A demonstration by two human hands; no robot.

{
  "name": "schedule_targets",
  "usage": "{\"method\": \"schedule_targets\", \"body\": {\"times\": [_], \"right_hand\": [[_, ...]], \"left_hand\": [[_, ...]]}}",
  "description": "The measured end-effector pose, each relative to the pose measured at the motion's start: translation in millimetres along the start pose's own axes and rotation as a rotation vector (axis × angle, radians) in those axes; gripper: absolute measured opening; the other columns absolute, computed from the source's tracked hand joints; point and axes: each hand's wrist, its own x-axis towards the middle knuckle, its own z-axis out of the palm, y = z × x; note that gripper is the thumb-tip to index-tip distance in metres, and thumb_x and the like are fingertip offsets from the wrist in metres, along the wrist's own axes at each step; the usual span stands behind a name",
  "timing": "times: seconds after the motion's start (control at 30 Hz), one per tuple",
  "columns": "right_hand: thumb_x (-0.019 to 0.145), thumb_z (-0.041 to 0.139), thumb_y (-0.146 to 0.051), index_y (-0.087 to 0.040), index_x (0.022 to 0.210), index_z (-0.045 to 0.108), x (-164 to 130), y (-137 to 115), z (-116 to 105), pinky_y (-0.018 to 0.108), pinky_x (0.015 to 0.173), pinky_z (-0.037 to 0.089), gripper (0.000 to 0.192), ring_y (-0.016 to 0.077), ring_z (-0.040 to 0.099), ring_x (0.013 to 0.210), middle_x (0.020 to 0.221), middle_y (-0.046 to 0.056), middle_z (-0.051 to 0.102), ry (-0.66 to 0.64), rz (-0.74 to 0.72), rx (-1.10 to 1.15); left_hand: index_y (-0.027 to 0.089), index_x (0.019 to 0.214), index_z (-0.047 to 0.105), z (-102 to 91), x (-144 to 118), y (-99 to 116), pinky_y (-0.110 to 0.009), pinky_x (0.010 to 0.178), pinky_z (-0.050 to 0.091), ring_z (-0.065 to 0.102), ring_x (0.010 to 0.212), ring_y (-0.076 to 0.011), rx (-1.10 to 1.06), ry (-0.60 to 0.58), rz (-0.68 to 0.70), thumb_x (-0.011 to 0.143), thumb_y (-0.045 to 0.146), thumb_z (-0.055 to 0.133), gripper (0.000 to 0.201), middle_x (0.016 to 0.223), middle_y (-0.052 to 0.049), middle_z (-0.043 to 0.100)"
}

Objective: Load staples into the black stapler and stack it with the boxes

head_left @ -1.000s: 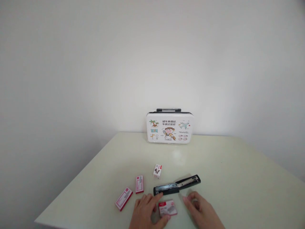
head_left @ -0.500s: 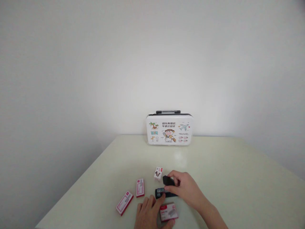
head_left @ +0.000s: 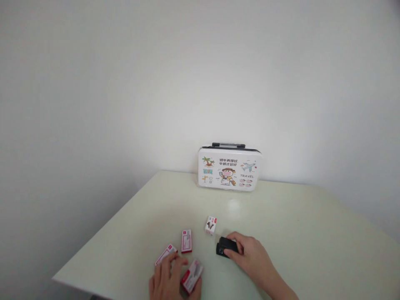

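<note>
A black stapler [head_left: 225, 246] lies folded shut on the pale table [head_left: 290, 225], and my right hand [head_left: 250, 256] rests on top of it, fingers wrapped over its back end. My left hand [head_left: 167, 280] holds a small red and white staple box [head_left: 191, 279] near the table's front edge. Two more red staple boxes lie just left of it, one flat [head_left: 186, 241] and one [head_left: 165, 253] partly under my left fingers. A small white box [head_left: 211, 225] stands behind the stapler.
A white tin case [head_left: 229, 168] with cartoon travel pictures and a black handle stands upright at the back of the table against the white wall. The table's left edge runs diagonally from back centre to front left.
The stapler was open flat a second ago; my right hand has folded it shut and now presses on it. My left hand has shifted left and lifted the staple box.
</note>
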Motion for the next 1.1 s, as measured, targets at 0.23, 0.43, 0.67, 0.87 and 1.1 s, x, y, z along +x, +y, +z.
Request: {"method": "schedule_targets", "body": {"times": [0.23,0.43,0.67,0.87,1.1], "right_hand": [[0.084,0.067,-0.041,-0.030,0.101,0.073,-1,4,4,0.026,0.060,0.030,0.021,0.0155,0.058,0.060,0.061,-0.007,0.054,0.010,0.010,-0.004],[0.086,0.061,-0.037,-0.029,0.105,0.072,-6,3,7,0.027,0.058,0.031,0.024,0.0168,0.059,0.060,0.061,-0.005,0.058,0.048,0.028,-0.003],[0.092,0.055,-0.049,-0.028,0.111,0.073,-2,-1,15,0.028,0.056,0.033,0.033,0.0203,0.063,0.060,0.064,0.000,0.067,0.196,0.180,0.044],[0.094,0.053,-0.057,-0.026,0.111,0.073,27,-12,30,0.029,0.063,0.039,0.041,0.0237,0.071,0.077,0.081,0.006,0.076,0.244,0.233,0.100],[0.094,0.054,-0.060,-0.022,0.103,0.075,36,-22,52,0.026,0.063,0.042,0.044,0.0202,0.071,0.072,0.080,0.006,0.077,0.188,0.166,0.212]], "left_hand": [[0.023,0.127,0.057,-6.4,22,-34,-0.045,0.096,0.047,0.058,0.118,-0.0296,-0.102,-0.073,-0.038,0.081,0.039,0.064,0.049,0.131,-0.011,0.062],[0.027,0.148,0.047,13.4,7,-11,-0.044,0.091,0.048,0.058,0.115,-0.0323,-0.104,-0.073,0.057,0.072,0.036,0.068,0.079,0.140,-0.013,0.057],[0.026,0.150,0.046,13.8,31,8,-0.045,0.096,0.045,0.056,0.117,-0.0291,-0.049,-0.082,0.027,0.089,0.039,0.055,0.063,0.154,-0.010,0.048],[0.025,0.150,0.044,17.9,52,14,-0.049,0.112,0.037,0.043,0.139,-0.0298,-0.178,-0.163,0.144,0.092,0.036,0.053,0.061,0.157,-0.008,0.045],[0.026,0.159,0.027,26.5,58,27,-0.047,0.116,0.037,0.043,0.140,-0.0271,-0.195,-0.189,0.246,0.095,0.040,0.055,0.072,0.159,-0.008,0.043]]}}
